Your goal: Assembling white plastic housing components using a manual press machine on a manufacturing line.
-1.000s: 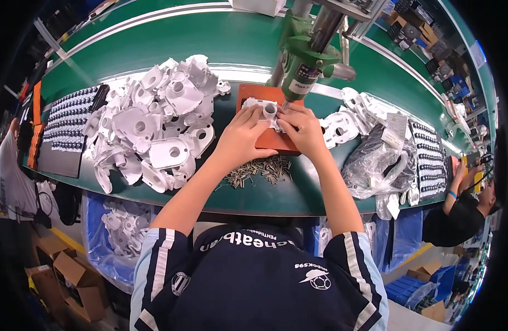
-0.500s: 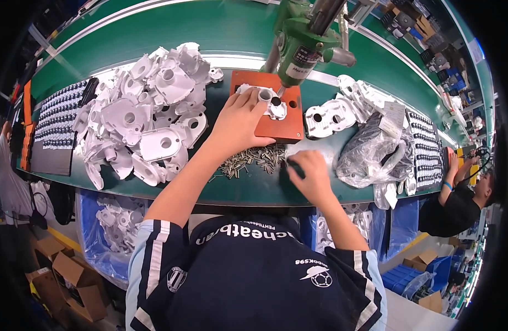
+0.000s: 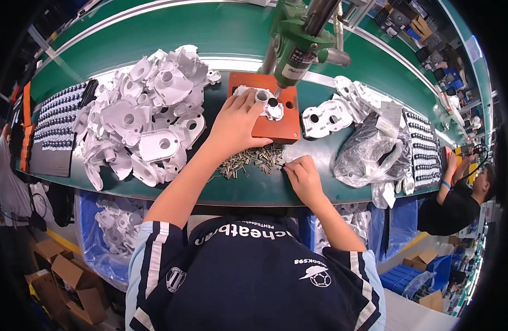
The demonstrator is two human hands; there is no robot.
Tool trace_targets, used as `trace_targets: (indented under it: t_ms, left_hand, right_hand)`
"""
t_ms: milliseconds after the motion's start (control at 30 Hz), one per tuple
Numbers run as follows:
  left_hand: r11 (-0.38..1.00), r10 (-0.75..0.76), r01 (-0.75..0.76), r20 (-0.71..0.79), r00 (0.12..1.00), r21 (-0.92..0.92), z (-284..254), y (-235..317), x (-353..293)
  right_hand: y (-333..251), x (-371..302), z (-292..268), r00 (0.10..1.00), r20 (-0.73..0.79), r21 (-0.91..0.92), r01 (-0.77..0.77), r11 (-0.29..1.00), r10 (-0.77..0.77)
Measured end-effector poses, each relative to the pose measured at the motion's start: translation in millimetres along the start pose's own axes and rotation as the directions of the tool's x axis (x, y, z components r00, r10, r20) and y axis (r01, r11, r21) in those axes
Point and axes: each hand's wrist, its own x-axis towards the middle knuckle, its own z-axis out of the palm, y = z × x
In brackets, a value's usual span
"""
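Observation:
My left hand (image 3: 235, 122) is laid over a white plastic housing (image 3: 273, 111) seated on an orange block (image 3: 276, 132). Its fingers press on the housing, and the thumb lies along the block's near side. A green press head (image 3: 294, 62) stands over the block, its thin tip close to the housing's far side. Small metal pins (image 3: 253, 163) lie loose in a heap just in front of the block. At the heap's right edge my right hand (image 3: 303, 179) is closed in a pinch, fingertips low to the bench; whatever is between them is too small to make out.
White housings (image 3: 127, 114) are piled at left, with more housings (image 3: 326, 119) to the block's right. Clear plastic bags (image 3: 369, 155) lie beside these. Trays of small dark parts (image 3: 61, 118) stand at both ends. Blue lined bins (image 3: 94, 231) sit below the bench. A co-worker (image 3: 455, 190) is at far right.
My right hand has moved slightly left and down toward the pins, and its fingers have closed into a pinch. My left hand stays on the housing.

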Motion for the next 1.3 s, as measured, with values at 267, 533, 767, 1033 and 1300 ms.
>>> trace_targets:
  t_ms: [267, 533, 767, 1033, 1300]
  left_hand:
    - [0.999, 0.005, -0.006, -0.03, 1.0, -0.039, 4.3, -1.0, 0.3]
    - [1.0, -0.001, 0.001, 0.026, 1.0, -0.013, 1.4, -5.9, 1.2]
    - [0.998, -0.017, 0.015, -0.019, 1.0, -0.057, 10.7, -6.9, -3.0]
    - [0.998, -0.01, 0.009, -0.029, 1.0, -0.056, 3.1, -10.1, -1.9]
    - [0.999, -0.023, 0.023, 0.009, 1.0, -0.046, 2.7, -8.9, -2.5]
  right_hand:
    - [1.8, 24.1, -14.6, 0.996, 0.045, -0.05, 0.08, 0.996, -0.078]
    - [8.7, 28.3, -6.7, 0.962, 0.188, -0.119, 0.221, 0.968, -0.197]
    - [11.8, 33.1, -2.6, 0.984, 0.118, -0.014, 0.137, 0.99, -0.134]
    - [-5.1, 82.7, -29.3, 0.856, 0.126, 0.476, -0.496, 0.726, 0.502]
    - [11.1, 135.6, -9.3, 0.969, -0.05, 0.218, -0.228, 0.949, 0.244]
